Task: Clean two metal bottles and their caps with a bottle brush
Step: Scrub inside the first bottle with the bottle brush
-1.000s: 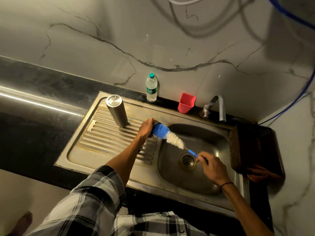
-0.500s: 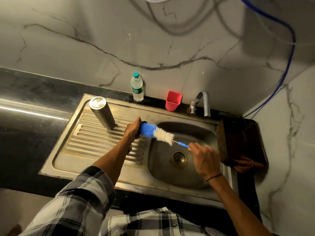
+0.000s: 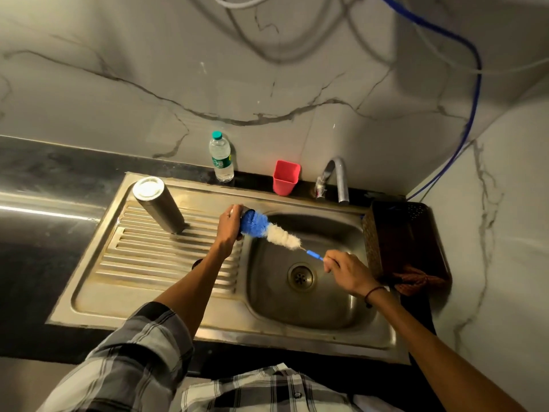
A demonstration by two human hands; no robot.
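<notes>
Plainly, mid-scrub over the sink (image 3: 297, 325).
Left hand (image 3: 228, 226): curled round a small dark item at the brush tip, probably a cap; mostly hidden.
Right hand (image 3: 347, 270): pinching the blue handle end of the bottle brush (image 3: 269, 231).
Brush: bristles soft, wire stem likely bendy; grip near the handle for control.
Metal bottle (image 3: 159, 205): upside down on the drainboard, well apart from both hands.
Handling: steel, rigid, probably slick when wet; take round mid-body.
Second bottle: not visible.
</notes>
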